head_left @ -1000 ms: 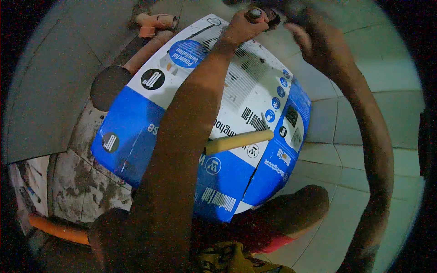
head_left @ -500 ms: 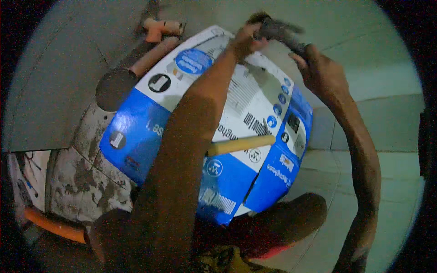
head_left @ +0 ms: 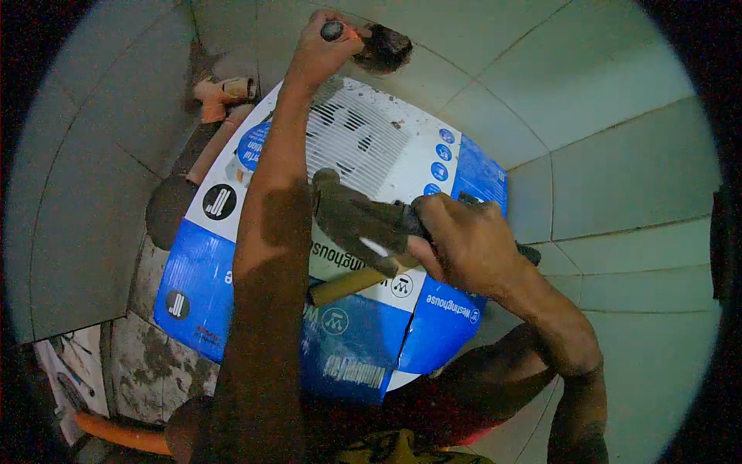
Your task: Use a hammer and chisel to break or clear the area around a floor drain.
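My left hand (head_left: 318,56) reaches far forward, wrapped round a dark rod, perhaps a chisel, whose round end (head_left: 331,31) shows at the fist. Beside that fist is a dark, rough-edged hole (head_left: 386,49) in the tiled wall. Most of the rod is hidden by my fingers. My right hand (head_left: 471,240) grips a dark claw hammer (head_left: 352,219), held over a blue and white cardboard box (head_left: 444,158). Under the hammer, a yellow stick-like handle (head_left: 355,286) lies on the box.
Grit dots the far edge of the box. Left of it, an orange pipe tee (head_left: 224,90) and a pipe (head_left: 220,143) stand near the wall (head_left: 603,162). An orange pipe (head_left: 124,433) lies at lower left, near dirty floor tiles (head_left: 158,363). My bent knee (head_left: 495,371) is close to the box.
The hammer in my right hand has come away from my left hand, back toward me and down over the box. The view has shifted, and the wall hole now shows plainly.
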`<state>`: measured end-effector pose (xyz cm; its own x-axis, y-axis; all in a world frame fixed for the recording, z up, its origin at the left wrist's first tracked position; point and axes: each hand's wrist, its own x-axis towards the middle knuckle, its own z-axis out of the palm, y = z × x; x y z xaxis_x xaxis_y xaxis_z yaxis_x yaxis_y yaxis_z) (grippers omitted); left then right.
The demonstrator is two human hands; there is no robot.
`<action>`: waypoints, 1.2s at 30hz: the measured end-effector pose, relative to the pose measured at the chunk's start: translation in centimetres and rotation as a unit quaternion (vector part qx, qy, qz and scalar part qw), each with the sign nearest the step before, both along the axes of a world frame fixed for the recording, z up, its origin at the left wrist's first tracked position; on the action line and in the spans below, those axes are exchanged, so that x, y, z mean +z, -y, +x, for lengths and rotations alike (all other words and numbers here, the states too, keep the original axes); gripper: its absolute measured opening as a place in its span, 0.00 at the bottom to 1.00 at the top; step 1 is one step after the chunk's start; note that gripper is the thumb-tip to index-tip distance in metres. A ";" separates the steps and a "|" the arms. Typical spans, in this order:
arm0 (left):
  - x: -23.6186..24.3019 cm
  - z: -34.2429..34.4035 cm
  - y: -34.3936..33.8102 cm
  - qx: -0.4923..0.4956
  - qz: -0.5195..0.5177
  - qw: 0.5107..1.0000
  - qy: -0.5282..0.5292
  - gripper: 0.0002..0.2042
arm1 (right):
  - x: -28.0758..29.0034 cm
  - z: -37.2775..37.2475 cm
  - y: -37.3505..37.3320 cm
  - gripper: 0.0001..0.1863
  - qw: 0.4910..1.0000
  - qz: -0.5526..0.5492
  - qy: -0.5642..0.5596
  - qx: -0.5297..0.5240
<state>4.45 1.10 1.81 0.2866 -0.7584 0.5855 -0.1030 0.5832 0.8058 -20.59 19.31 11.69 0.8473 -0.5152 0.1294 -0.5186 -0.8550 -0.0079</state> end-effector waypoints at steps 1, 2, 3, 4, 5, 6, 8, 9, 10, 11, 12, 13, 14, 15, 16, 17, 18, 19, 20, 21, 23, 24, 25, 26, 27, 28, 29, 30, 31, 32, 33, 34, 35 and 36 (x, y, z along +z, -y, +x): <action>-0.1 -0.2 0.3 -0.001 0.000 1.000 0.001 0.20 | 0.1 -0.1 0.2 0.21 1.000 0.000 0.001 -0.001; -0.1 -0.5 0.6 0.012 0.029 0.999 0.025 0.21 | 0.3 -0.2 0.4 0.21 0.999 0.020 0.008 -0.024; 0.2 -1.0 0.5 0.026 0.059 0.997 0.049 0.21 | 0.5 -0.4 0.7 0.21 0.998 0.040 0.015 -0.047; 0.7 -1.3 0.6 0.025 0.059 0.997 0.049 0.21 | 0.7 -0.5 1.1 0.21 0.998 0.041 0.014 -0.048; 1.4 -1.7 0.9 0.005 0.067 0.997 0.045 0.15 | 1.2 -0.6 1.8 0.20 0.994 0.044 0.038 -0.088; 2.4 -1.9 0.7 -0.014 0.073 0.996 0.041 0.10 | 1.9 -0.6 2.2 0.19 0.989 0.045 0.061 -0.127; 2.3 -0.7 0.0 -0.009 0.072 0.996 0.051 0.10 | 3.5 0.0 3.5 0.15 0.987 -0.012 0.094 -0.127; 2.1 -0.4 -0.3 -0.019 0.062 0.996 0.058 0.11 | 4.3 0.3 4.0 0.13 0.983 -0.024 0.123 -0.133; 2.2 -0.6 0.0 -0.022 0.061 0.996 0.056 0.11 | 5.0 0.2 4.3 0.12 0.976 -0.039 0.153 -0.147; 2.4 -0.7 0.3 -0.069 0.054 0.995 0.055 0.12 | 5.7 0.4 4.8 0.12 0.976 -0.040 0.152 -0.149; 2.4 -0.9 0.6 -0.114 0.048 0.991 0.055 0.13 | 6.2 0.6 5.4 0.11 0.971 -0.051 0.192 -0.135; 2.4 -1.2 0.8 -0.114 0.048 0.991 0.055 0.13 | 6.7 0.9 5.8 0.12 0.963 -0.061 0.233 -0.120; 2.5 -1.7 1.0 -0.030 0.052 0.991 0.117 0.14 | 7.2 1.3 6.3 0.12 0.963 -0.061 0.233 -0.119; 2.3 -2.2 1.4 0.052 0.055 0.981 0.177 0.15 | 7.8 1.7 6.5 0.12 0.965 -0.097 0.222 -0.099; 2.0 -2.6 1.8 0.051 0.053 0.981 0.177 0.15 | 8.4 2.2 6.3 0.13 0.965 -0.134 0.210 -0.078; 1.1 -2.5 2.2 -0.022 0.030 0.993 0.115 0.15 | 8.5 4.0 5.1 0.13 0.929 -0.009 0.301 -0.213; 0.4 -2.3 2.5 -0.094 0.005 0.994 0.052 0.15 | 8.1 4.4 5.1 0.13 0.930 -0.006 0.303 -0.207; 0.0 -2.7 2.6 -0.097 0.010 0.994 0.050 0.15 | 7.2 4.6 6.2 0.13 0.938 -0.043 0.302 -0.168; -0.4 -3.2 2.6 -0.095 0.007 0.995 0.037 0.15 | 6.2 4.6 7.3 0.13 0.942 -0.081 0.299 -0.127; -0.3 -3.4 2.1 -0.088 0.000 0.996 0.027 0.16 | 5.3 4.5 7.9 0.14 0.948 -0.079 0.287 -0.114; 0.1 -4.4 3.4 -0.043 -0.032 0.996 0.070 0.16 | 4.2 3.4 10.2 0.14 0.967 -0.099 0.209 -0.111; -0.6 -4.5 4.4 0.012 -0.052 0.992 0.112 0.16 | 3.7 3.4 11.5 0.15 0.981 -0.105 0.129 -0.101; -2.1 -3.6 5.6 0.028 -0.046 0.992 0.114 0.16 | 3.6 4.4 12.1 0.14 0.979 -0.104 0.031 -0.170; -3.6 -3.5 7.4 0.133 -0.198 0.933 0.270 0.15 | 3.6 4.6 12.2 0.14 0.981 -0.102 0.029 -0.165; -4.4 -3.3 8.5 0.230 -0.338 0.815 0.410 0.15 | 4.3 4.8 11.9 0.14 0.981 -0.103 0.093 -0.135; -3.5 -4.0 7.5 0.224 -0.338 0.818 0.407 0.15 | 4.7 4.2 11.5 0.14 0.976 -0.101 0.156 -0.116; -2.7 -4.4 6.3 0.075 -0.171 0.954 0.233 0.14 | 5.2 3.8 10.8 0.14 0.975 -0.099 0.153 -0.123; -1.2 -4.7 4.6 -0.081 0.009 0.996 0.039 0.13 | 6.3 4.1 9.0 0.14 0.963 -0.115 0.215 -0.116; -0.7 -4.3 3.1 -0.076 0.012 0.996 0.038 0.13 | 6.6 4.7 7.9 0.14 0.948 -0.124 0.277 -0.099; 0.0 -4.1 2.0 -0.075 0.055 0.995 -0.031 0.12 | 6.0 4.6 8.4 0.14 0.948 -0.123 0.277 -0.097; 0.7 -4.4 1.3 -0.081 0.096 0.987 -0.100 0.13 | 5.0 3.8 9.6 0.14 0.959 -0.134 0.237 -0.076; 1.2 -4.8 1.1 -0.088 0.139 0.972 -0.168 0.15 | 4.0 3.0 10.9 0.14 0.969 -0.144 0.195 -0.056; 0.7 -3.9 1.3 -0.076 0.138 0.973 -0.169 0.15 | 3.3 3.5 12.5 0.13 0.979 -0.169 0.081 -0.079; -0.5 -3.7 2.7 -0.175 0.096 0.961 -0.193 0.14 | 3.4 3.5 12.4 0.13 0.979 -0.169 0.080 -0.080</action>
<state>0.74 -1.63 1.34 0.1616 -0.9315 0.3260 0.3998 0.3638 0.8413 -17.06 6.88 15.10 0.7139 -0.5446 0.4401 -0.6615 -0.7308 0.1687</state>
